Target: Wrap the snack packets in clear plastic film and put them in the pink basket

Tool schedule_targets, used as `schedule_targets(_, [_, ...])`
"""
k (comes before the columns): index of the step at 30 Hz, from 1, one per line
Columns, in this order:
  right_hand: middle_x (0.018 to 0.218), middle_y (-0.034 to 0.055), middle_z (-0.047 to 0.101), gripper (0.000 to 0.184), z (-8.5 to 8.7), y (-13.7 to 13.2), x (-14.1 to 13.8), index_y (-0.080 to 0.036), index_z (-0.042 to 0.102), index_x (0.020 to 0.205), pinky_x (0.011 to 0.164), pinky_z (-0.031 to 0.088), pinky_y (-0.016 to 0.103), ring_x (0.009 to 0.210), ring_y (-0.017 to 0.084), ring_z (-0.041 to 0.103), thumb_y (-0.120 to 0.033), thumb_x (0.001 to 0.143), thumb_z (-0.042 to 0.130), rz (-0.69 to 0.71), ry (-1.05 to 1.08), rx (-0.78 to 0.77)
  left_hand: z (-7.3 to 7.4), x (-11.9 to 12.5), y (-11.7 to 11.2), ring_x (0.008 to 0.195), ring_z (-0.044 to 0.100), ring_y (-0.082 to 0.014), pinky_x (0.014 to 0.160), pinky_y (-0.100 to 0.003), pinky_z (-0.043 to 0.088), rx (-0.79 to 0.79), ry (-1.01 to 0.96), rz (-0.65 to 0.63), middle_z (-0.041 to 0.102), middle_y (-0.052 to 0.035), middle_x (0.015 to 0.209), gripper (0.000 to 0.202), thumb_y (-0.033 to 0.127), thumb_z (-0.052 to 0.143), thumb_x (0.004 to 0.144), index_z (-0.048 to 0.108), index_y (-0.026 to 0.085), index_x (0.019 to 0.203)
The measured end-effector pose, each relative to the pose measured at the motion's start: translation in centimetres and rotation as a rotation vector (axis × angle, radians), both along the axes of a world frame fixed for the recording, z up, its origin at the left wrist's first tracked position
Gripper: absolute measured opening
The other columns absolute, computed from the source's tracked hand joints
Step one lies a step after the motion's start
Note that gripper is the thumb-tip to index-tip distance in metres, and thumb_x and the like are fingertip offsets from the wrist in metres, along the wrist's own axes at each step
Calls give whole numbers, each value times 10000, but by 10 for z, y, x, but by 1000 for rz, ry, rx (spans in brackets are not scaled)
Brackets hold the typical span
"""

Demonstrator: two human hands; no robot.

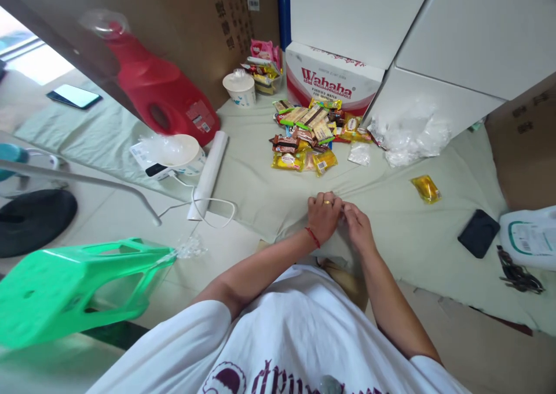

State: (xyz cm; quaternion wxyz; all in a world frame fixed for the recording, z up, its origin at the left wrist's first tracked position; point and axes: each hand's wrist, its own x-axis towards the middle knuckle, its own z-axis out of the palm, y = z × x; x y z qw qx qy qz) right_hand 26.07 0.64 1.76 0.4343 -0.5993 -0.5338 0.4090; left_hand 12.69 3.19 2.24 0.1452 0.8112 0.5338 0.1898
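Observation:
My left hand [324, 215], with a ring and a red wrist string, is closed near the front edge of the cloth-covered surface [256, 179]. Its fingers meet those of my right hand [358, 227], which is closed in a pinch. Whatever lies between the fingertips, if anything, is hidden. Just beyond the hands is a pile of wrapped snacks [304, 130] in yellow, brown and green packets. A small clear plastic packet [359, 153] lies at the pile's right side. One yellow packet [426, 189] rests alone to the right of my hands.
Behind the snacks stands a Wahaha box [332, 78] beside crumpled plastic bags [412, 130]. A red jug [163, 87], paper cups [241, 90], a white roll [208, 174] and a cable are on the left. A green stool [87, 284] lies tipped over. A black wallet-like item [478, 233] is far right.

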Motion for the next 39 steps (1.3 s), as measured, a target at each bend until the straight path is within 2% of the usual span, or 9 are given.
schedule_targets(5, [1221,102,733,468,-9,-7,-9,-212,657,1171,1034,525,429,1118,249,677,-606,920,621,-66,78,-65,-9,0,-5,1221,500,-318,1038,-498,414,-113,-430,-8,552,-162,1289,379,200,645,787,539,190,1150])
schedule_targets(11, [1090,86,757,487,-24,-5,-6,-214,646,1162,887,593,400,935,225,719,-504,793,776,-139,290,-96,-13,-14,-3,1020,615,-191,881,-352,524,-479,-1153,99,582,-63,1146,378,317,646,785,444,237,1093])
schedule_targets(16, [1182,75,731,432,-27,-13,-10,-264,662,1162,934,600,412,1038,221,713,-499,819,780,-143,505,-39,0,-26,-13,1104,616,-202,883,-322,533,-496,-1202,468,613,-94,1200,434,496,714,819,529,213,1091])
schedule_targets(20, [1171,62,726,447,-22,-24,-15,-288,656,1208,943,604,408,1029,214,709,-528,845,758,-114,561,-70,9,-26,-17,897,650,-186,746,-290,526,-853,-1285,248,707,-72,1045,579,576,787,759,630,177,1149])
schedule_targets(28, [1180,80,736,540,-13,-38,4,-264,594,1371,939,598,415,1003,231,708,-526,907,684,-55,115,-68,5,-9,-14,902,657,-193,807,-308,528,-840,-1276,-12,733,-63,1060,671,640,731,816,636,195,1310])
schedule_targets(33, [1104,59,751,446,4,-15,93,-244,669,1232,920,595,423,943,213,721,-402,831,783,-331,200,65,0,-23,-8,1109,651,-237,944,-358,529,-701,-935,57,705,-101,1180,392,516,669,882,664,202,1118])
schedule_targets(36, [930,17,725,213,24,35,193,-248,674,1041,838,600,415,778,174,711,-313,850,743,-747,304,302,-9,-53,-5,1029,662,-216,906,-362,552,-514,-763,198,687,-88,1133,282,422,631,885,649,212,1073])
schedule_targets(37, [872,19,709,67,31,57,227,-236,656,939,804,593,405,733,166,704,-263,887,689,-885,296,291,-12,-67,-5,999,658,-214,889,-366,558,-429,-716,234,680,-81,1094,245,408,616,886,647,215,1035])
schedule_targets(39, [752,21,664,173,42,103,282,-225,576,780,748,554,388,632,135,664,-123,920,568,-1092,242,203,-19,-94,-7,1046,643,-227,901,-380,562,-263,-639,288,664,-80,1099,186,388,602,888,641,226,969])
